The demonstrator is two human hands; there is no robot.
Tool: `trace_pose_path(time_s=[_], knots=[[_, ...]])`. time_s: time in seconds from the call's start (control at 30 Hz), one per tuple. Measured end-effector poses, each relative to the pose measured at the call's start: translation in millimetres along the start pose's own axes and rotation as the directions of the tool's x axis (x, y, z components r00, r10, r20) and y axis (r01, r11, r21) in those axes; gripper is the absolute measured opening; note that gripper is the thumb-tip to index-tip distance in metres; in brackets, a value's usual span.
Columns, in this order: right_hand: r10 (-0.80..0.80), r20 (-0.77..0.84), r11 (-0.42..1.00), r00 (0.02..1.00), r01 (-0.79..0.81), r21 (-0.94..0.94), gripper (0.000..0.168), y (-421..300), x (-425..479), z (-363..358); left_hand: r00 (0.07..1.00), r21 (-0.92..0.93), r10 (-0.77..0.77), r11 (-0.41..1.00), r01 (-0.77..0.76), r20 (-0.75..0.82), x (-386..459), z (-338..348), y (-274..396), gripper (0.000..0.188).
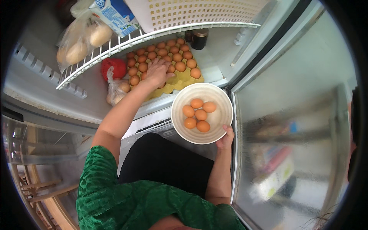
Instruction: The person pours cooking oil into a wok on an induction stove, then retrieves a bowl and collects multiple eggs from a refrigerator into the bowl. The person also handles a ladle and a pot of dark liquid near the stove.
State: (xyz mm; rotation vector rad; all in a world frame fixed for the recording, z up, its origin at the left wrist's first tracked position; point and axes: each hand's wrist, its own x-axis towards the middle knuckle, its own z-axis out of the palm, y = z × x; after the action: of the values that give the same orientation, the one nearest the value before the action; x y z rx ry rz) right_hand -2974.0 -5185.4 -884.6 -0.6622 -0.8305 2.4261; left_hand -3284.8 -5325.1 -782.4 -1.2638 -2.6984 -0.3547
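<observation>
Brown eggs (180, 66) fill most of a yellow egg tray (179, 82) on the refrigerator's floor; cups at its front right hold none. My left hand (158, 72) reaches over the middle of the tray, fingers down among the eggs; whether they grip one is hidden. In my right hand (225, 138) is a white ribbed bowl (220, 99), held by its rim at the lower right, thumb on top. Several brown eggs (201, 114) lie in it. The bowl is in front of the tray's front right corner.
Above the tray runs a white wire shelf (115, 48) bearing a bagged food (76, 53), a carton (115, 17) and a perforated plastic basket (201, 14). Left of the tray are a red bag (115, 68) and a knotted clear bag (115, 90). A dark jar (199, 38) stands behind; the glass door (287, 100) is at right.
</observation>
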Motion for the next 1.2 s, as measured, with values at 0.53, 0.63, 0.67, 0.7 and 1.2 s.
trace_pose_path(time_s=[0.53,0.63,0.67,0.7,1.2], knots=[[0.044,-0.008,0.999,0.999,-0.044,0.025,0.057,0.1,-0.4,1.5,1.000,-0.140,0.014,0.990,-0.017,-0.021,6.5,17.9,-16.2,0.046],[0.045,-0.020,0.999,0.999,-0.045,0.000,0.059,-1.5,-2.1,6.1,0.996,-0.234,-0.019,0.972,-0.001,-0.082,4.9,12.8,-11.9,0.044],[0.045,-0.023,0.999,0.999,-0.045,0.000,0.059,-1.9,-2.5,6.7,0.997,-0.239,0.006,0.971,-0.025,-0.079,8.8,14.8,-12.3,0.043],[0.047,-0.019,0.999,0.999,-0.047,0.002,0.060,-1.8,-2.1,7.4,0.997,-0.243,0.027,0.969,-0.045,-0.079,14.0,15.2,-13.2,0.043],[0.053,0.037,0.997,0.998,-0.055,0.063,0.054,3.0,1.8,5.4,0.982,-0.097,0.185,0.979,-0.180,0.040,86.8,33.8,37.6,0.048]])
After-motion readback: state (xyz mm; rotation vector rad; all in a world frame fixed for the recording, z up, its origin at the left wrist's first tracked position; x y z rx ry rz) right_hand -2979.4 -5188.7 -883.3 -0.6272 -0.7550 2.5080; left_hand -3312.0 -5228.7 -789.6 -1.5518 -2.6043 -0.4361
